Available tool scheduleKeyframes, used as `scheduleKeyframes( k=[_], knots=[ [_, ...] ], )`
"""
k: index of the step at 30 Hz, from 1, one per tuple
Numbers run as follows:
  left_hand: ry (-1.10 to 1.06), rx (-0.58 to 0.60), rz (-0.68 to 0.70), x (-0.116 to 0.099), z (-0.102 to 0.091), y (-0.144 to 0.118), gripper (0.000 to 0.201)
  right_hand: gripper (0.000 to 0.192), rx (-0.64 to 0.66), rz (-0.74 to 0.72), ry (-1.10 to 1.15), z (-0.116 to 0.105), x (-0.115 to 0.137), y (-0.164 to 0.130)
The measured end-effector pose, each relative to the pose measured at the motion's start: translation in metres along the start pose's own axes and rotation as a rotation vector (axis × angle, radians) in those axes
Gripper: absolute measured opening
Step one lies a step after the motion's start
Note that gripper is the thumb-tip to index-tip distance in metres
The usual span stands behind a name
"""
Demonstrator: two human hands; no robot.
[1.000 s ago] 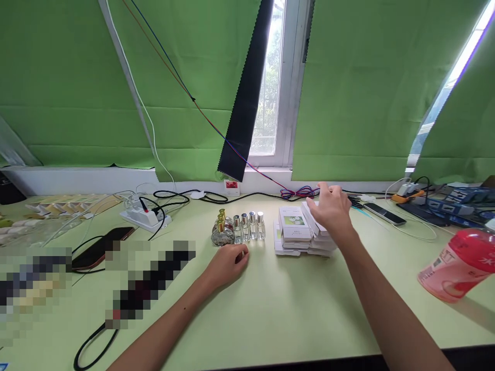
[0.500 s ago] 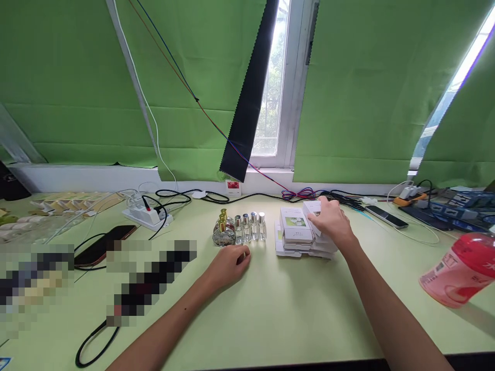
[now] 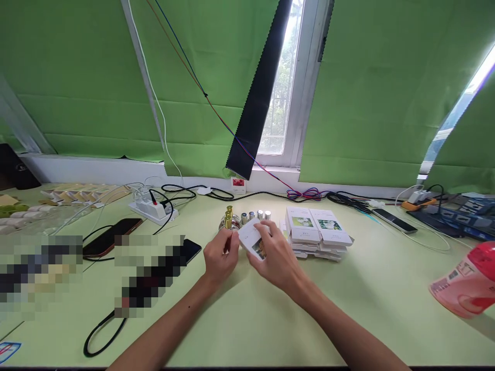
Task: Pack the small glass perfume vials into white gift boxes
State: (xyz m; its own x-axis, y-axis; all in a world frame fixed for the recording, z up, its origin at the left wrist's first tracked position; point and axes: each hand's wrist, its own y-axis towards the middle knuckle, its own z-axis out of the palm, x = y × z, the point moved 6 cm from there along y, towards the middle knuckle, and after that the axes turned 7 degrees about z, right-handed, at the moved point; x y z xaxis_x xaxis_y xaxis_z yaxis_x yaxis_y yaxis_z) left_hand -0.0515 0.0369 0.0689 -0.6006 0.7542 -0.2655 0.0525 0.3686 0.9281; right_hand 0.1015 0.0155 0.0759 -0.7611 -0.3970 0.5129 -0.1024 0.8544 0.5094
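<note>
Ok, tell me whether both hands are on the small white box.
Yes, the right hand and left hand both grip the small white box above the table.

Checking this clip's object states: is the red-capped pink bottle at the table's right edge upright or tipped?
Tipped. The pink bottle leans steeply left, its red cap higher than its base, well off vertical. What supports it is cut off by the frame edge.

Small box [image 3: 253, 239] held between both hands: matt white card with a printed picture. Stacked boxes [image 3: 317, 233]: same matt card. Little bottles [image 3: 255, 216]: clear glass, shiny silver metal caps; gold-capped ones [image 3: 228, 218] glossy. Table [image 3: 270, 319]: smooth pale green, slight sheen. Blinds [image 3: 77, 82]: matt green cloth. Red-lidded bottle [image 3: 466, 281]: glossy pink plastic. Phone [image 3: 110, 242]: glossy dark screen.
</note>
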Motion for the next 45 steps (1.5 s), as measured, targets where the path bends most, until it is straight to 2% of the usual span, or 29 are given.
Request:
scheduleKeyframes(
  k=[4, 7, 12, 14, 17, 19, 22, 25, 31, 34, 37, 45],
  knots=[
    [0.050, 0.097, -0.108, 0.004, 0.004, -0.002, 0.034, 0.066, 0.174, -0.088, 0.060, 0.024, 0.002, -0.008],
    [0.065, 0.134, -0.109, 0.004, 0.007, -0.003, 0.036, 0.073, 0.318, -0.158, 0.119, 0.035, 0.000, -0.010],
    [0.076, 0.119, -0.079, 0.005, 0.005, 0.000, 0.036, 0.075, 0.408, -0.213, 0.242, 0.044, -0.011, -0.010],
    [0.088, 0.116, -0.083, 0.007, 0.003, 0.002, 0.036, 0.076, 0.373, -0.194, 0.305, 0.043, -0.019, -0.009],
    [0.084, 0.119, -0.104, 0.010, 0.002, 0.004, 0.035, 0.064, 0.280, -0.119, 0.343, 0.043, -0.033, -0.008],
    [0.082, 0.113, -0.122, 0.012, 0.001, 0.005, 0.034, 0.050, 0.204, -0.079, 0.368, 0.042, -0.039, -0.008],
    [0.075, 0.096, -0.133, 0.015, 0.000, 0.008, 0.031, 0.027, 0.048, 0.053, 0.408, 0.040, -0.048, -0.006],
    [0.063, 0.124, -0.177, 0.022, 0.002, 0.009, 0.024, 0.027, -0.040, 0.144, 0.427, 0.042, -0.053, -0.006],
    [0.168, 0.232, -0.286, 0.036, 0.009, 0.008, 0.007, 0.025, -0.060, 0.211, 0.386, 0.045, -0.057, -0.006],
    [0.225, 0.274, -0.377, 0.045, 0.010, 0.005, 0.024, 0.024, -0.065, 0.192, 0.363, 0.046, -0.056, -0.007],
    [0.266, 0.286, -0.411, 0.053, 0.010, 0.002, 0.040, 0.023, -0.072, 0.199, 0.347, 0.047, -0.055, -0.008],
    [0.203, 0.392, -0.476, 0.068, 0.022, -0.014, 0.056, 0.024, -0.036, 0.224, 0.371, 0.049, -0.051, -0.008]
  ],
)
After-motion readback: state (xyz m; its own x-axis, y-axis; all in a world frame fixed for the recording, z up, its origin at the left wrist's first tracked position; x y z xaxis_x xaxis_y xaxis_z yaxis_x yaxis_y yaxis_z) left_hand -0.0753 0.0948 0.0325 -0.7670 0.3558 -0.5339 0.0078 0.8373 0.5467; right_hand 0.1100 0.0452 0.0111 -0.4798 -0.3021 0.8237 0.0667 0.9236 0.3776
